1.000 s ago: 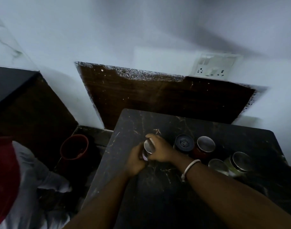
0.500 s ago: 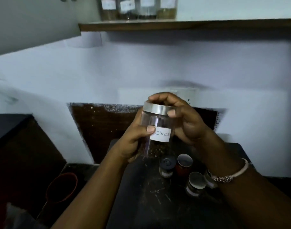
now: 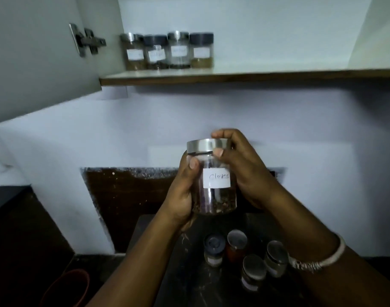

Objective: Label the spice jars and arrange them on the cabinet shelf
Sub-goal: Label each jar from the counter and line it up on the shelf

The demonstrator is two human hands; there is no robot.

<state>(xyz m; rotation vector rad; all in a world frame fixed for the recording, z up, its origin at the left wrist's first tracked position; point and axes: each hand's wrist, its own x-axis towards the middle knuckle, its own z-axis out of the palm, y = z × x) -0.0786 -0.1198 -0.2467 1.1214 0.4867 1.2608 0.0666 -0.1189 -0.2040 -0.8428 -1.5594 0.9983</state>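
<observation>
I hold a clear glass jar (image 3: 216,196) with a silver lid and a white label reading "Cloves" upright in mid-air, well above the dark table (image 3: 158,251). My left hand (image 3: 183,191) wraps the jar's left side. My right hand (image 3: 245,169) grips the lid and the right side. High up, the cabinet shelf (image 3: 245,75) carries several labelled jars (image 3: 167,50) in a row at its left end. Down on the table stand several more spice jars (image 3: 245,258), partly hidden by my right forearm.
The open cabinet door (image 3: 39,54) with its metal hinge (image 3: 87,42) hangs at the upper left. The shelf to the right of the jar row is bare. A red bucket (image 3: 65,289) sits on the floor at the lower left, a dark counter (image 3: 6,196) further left.
Both hands lifted the cloves jar off the table and raised it; my view tilted up, bringing the shelf and its jars fully into sight.
</observation>
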